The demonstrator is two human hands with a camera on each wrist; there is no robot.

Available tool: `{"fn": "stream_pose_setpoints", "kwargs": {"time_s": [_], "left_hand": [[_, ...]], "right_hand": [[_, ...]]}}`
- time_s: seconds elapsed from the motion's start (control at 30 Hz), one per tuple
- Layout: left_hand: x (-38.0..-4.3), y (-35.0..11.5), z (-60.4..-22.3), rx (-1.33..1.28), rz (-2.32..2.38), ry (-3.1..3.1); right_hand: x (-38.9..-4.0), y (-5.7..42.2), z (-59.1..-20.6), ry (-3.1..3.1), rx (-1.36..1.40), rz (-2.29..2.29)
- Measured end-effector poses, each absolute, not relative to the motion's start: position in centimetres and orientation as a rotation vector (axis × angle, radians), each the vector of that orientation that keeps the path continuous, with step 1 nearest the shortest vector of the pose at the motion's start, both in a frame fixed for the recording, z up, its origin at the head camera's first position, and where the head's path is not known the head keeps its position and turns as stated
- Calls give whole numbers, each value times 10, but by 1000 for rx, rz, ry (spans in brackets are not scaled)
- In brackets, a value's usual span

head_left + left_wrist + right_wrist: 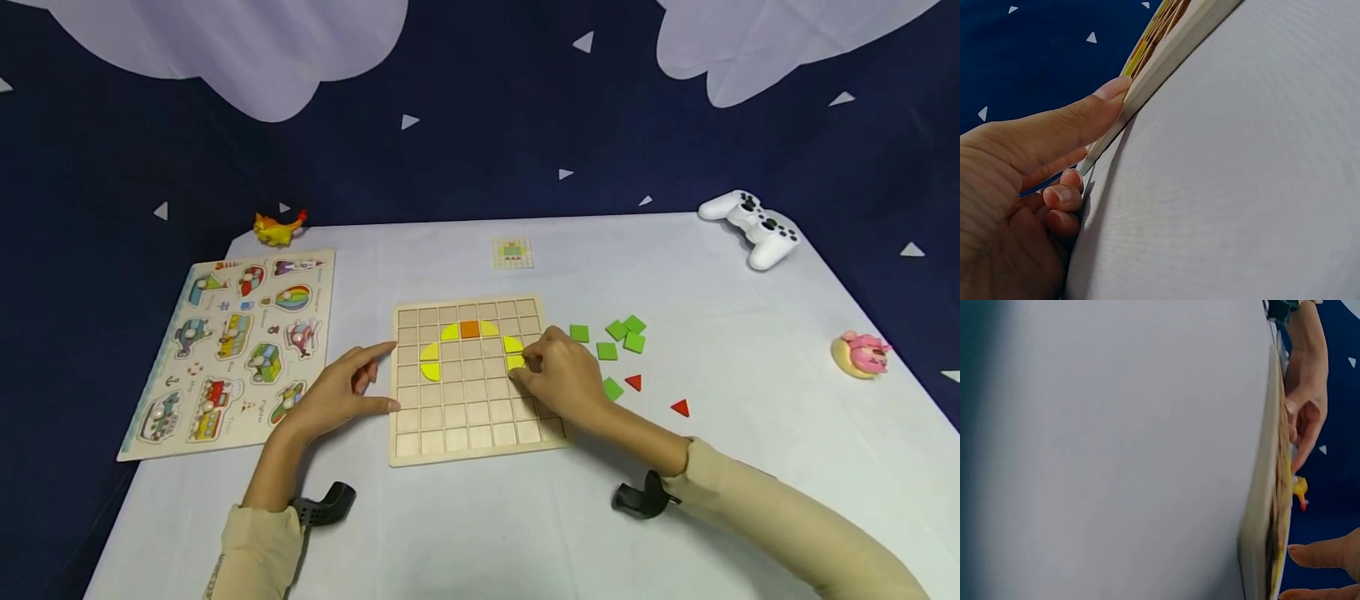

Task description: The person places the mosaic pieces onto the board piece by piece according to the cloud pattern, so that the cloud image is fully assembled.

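Observation:
A wooden grid board [480, 457] lies flat with several yellow pieces and one orange square [469, 329] in its cells. My left hand [341, 392] steadies the board's left edge, thumb and index finger stretched out against it; in the left wrist view the thumb [1110, 94] touches the rim. Over the board's right part, my right hand [572, 379] pinches a yellow piece [514, 362] at a cell, just below another yellow piece [513, 343]. The fingers partly cover it. From the right wrist view, two right fingertips [1297, 550] come down at the board's surface.
Several green squares [607, 351] and two red triangles [680, 408] lie right of the board. Behind it is a small pattern card [513, 252]. A picture puzzle board [247, 350] fills the left side. A toy figure [277, 229], white game controller [750, 227] and pink toy [861, 354] stand near the edges.

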State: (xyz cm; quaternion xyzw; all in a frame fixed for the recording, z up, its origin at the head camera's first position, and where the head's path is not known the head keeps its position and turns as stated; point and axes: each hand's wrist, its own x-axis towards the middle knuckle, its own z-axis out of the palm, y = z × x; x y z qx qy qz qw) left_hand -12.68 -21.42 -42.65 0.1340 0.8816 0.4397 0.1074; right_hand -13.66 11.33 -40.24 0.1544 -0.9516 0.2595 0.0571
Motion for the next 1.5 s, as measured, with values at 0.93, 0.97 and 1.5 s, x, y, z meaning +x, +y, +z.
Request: {"fn": "stream_pose_setpoints", "kwargs": {"time_s": [0.93,0.97,1.5], "left_hand": [[-126,-216,-430,381,1283,2621],[-127,-216,-430,381,1283,2622],[-128,-214,-429,371,1280,2618]], "right_hand": [[-186,210,-401,-3022,578,693],[-187,211,-402,-3016,606,689],[-199,194,-397,-2879,888,714]]}}
